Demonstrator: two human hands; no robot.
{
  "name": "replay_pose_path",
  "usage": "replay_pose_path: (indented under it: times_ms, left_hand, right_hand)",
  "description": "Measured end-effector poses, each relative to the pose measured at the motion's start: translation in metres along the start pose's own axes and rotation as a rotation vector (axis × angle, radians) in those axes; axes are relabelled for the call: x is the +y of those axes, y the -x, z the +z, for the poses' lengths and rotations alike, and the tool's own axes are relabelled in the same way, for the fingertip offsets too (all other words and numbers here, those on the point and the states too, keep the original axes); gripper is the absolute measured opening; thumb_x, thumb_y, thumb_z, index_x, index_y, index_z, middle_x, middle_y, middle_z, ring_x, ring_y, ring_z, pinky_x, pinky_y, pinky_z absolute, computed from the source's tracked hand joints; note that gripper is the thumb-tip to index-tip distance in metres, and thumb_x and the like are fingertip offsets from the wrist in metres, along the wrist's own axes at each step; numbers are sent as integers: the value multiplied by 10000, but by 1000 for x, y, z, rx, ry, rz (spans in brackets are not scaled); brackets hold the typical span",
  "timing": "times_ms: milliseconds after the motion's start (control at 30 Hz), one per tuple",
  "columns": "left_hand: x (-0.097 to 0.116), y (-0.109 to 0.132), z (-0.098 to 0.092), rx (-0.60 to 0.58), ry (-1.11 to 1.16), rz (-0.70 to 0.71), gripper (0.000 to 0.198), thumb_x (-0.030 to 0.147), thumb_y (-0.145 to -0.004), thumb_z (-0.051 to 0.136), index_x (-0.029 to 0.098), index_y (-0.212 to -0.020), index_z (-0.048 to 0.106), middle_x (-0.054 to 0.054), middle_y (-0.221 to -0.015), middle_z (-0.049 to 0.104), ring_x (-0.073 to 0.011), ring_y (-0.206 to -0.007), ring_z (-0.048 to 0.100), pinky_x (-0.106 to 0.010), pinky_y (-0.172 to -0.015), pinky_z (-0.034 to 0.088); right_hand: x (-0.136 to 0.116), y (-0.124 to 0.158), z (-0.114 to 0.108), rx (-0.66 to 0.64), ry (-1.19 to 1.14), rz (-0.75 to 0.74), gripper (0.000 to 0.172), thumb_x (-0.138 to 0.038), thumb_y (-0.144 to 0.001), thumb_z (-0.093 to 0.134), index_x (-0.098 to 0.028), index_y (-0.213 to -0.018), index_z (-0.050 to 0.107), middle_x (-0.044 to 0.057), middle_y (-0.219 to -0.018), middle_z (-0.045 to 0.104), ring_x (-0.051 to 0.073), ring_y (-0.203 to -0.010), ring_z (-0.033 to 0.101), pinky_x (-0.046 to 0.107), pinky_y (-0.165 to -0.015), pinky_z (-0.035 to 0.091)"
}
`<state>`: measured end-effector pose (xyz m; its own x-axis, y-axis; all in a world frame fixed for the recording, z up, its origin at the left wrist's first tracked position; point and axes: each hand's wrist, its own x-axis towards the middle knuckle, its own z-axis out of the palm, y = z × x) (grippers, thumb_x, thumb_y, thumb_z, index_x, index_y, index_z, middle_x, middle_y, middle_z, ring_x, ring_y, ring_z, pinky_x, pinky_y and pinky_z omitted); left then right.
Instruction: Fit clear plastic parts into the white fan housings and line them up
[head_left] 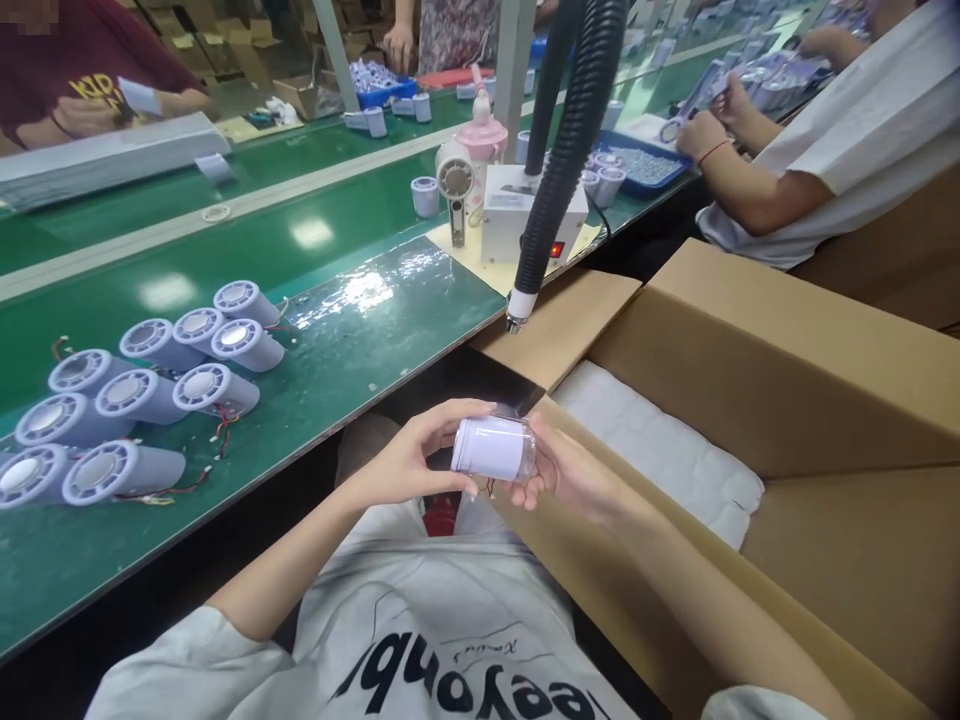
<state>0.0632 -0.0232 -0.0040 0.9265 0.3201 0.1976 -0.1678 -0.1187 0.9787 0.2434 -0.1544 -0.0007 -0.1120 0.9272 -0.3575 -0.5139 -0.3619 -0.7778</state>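
Between my two hands, above my lap, lies a lavender cylindrical fan housing (491, 447) turned on its side, with a clear part at its right end. My left hand (420, 455) grips its left end, thumb below and fingers above. Around the clear end curl the fingers of my right hand (559, 465). A short bit of wire shows beneath the housing. On the green bench to my left stand several similar lavender housings (142, 395) with round vented tops and loose red and black wires.
An open cardboard box (750, 400) with white padding (660, 450) stands at my right. A black flexible hose (559, 160) hangs over the bench edge near a white device (532, 215) and a small handheld fan (455, 185). Co-workers sit across and to the right.
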Motion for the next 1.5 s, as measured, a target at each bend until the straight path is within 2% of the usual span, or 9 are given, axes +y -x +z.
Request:
replay_pose_path:
  times_ms: [300,433,533,633,733,867,1100,1300,1500]
  left_hand:
    - [27,28,13,50,-83,-90,633,174,-733,763,314,-1298,516,-71,-1303,525,-228,-1169,553,-309,-941,510]
    - [34,35,18,109,29,-188,582,209,-790,715,307,-1315,486,-67,-1301,532,-190,-1062,612,-277,-894,526]
    - [36,40,19,135,103,-239,552,246,-817,691,312,-1321,476,-56,-1250,569,-174,-991,634,-263,-841,534]
    - [37,44,19,130,135,-295,566,298,-826,680,309,-1347,460,-56,-1172,612,-180,-915,650,-265,-754,547]
    - [38,45,16,79,131,-285,687,292,-757,752,295,-1379,458,-84,-1254,596,-242,-1042,636,-331,-849,547]
    - [36,47,14,22,170,-235,740,192,-749,756,349,-1401,444,-72,-1423,494,-270,-1234,551,-388,-1014,480]
    - [30,52,20,17,228,-316,759,149,-769,726,343,-1430,410,-85,-1388,547,-277,-1225,568,-390,-977,513]
    - [24,53,19,62,192,-185,803,137,-713,773,370,-1404,437,-59,-1527,380,-289,-1379,401,-397,-1067,446]
    - [25,54,21,71,290,-294,660,221,-794,720,291,-1373,409,-79,-1156,654,-251,-1186,589,-337,-917,528]
  right_hand:
    - [5,16,21,-75,59,235,746,-776,-850,255,-116,-923,595,57,-617,650,133,-471,647,187,-415,516]
    - [12,20,18,10,439,-151,779,-785,-807,366,-159,-1245,519,147,-1032,684,219,-823,692,346,-723,593]
    - [14,22,14,53,848,-610,709,-465,-801,704,-323,-1415,379,100,-1503,386,280,-1279,492,459,-1062,429]
    - [13,25,13,-27,1052,-817,642,-178,-812,711,-395,-1362,462,30,-1513,388,274,-1348,425,488,-1095,397]
    - [12,28,17,-12,843,-610,565,-217,-830,698,-355,-1342,504,58,-1373,551,266,-1199,575,443,-961,530]
    - [12,31,22,19,538,-362,449,-292,-854,673,-360,-1285,569,26,-1047,714,177,-730,701,359,-697,617]
    - [10,33,27,87,764,-472,445,-264,-777,746,-379,-1198,655,12,-1277,640,235,-958,694,442,-875,588]
    - [13,31,27,78,796,-543,592,-280,-725,802,-358,-1274,596,42,-1347,589,291,-1223,567,514,-1007,507]
    - [15,31,28,105,689,-561,636,-264,-711,816,-329,-1289,558,62,-1411,502,269,-1305,480,443,-1052,479]
